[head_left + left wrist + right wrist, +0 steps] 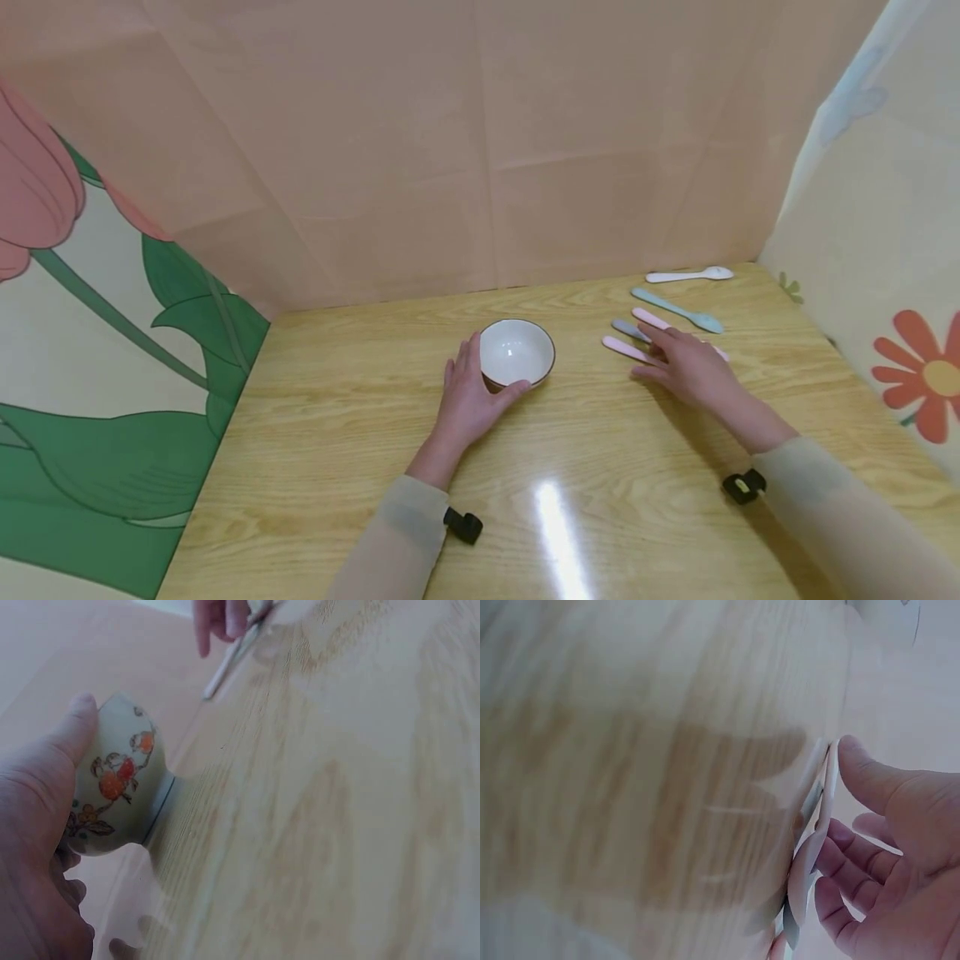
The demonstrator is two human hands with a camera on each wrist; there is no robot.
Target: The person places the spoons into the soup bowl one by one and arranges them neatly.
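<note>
A small white bowl [517,353] with a brown rim stands upright mid-table. The left wrist view shows orange and red fruit painted on the bowl's outside [120,776]. My left hand [468,400] holds the bowl's left side, thumb along the near side and fingers round the far left. My right hand [693,367] is low over several spoons, its fingers loosely bent. Beneath it are a near pink spoon [626,348], a grey-purple spoon [628,330] and a farther pink spoon [649,318], all partly hidden. Its fingertips are close to a pale spoon [810,851]; contact is unclear.
A teal spoon [678,311] and a white spoon [690,276] lie farther back on the right of the wooden table [337,417]. A peach backdrop [375,167] rises behind the table, with flower-printed sheets on both sides.
</note>
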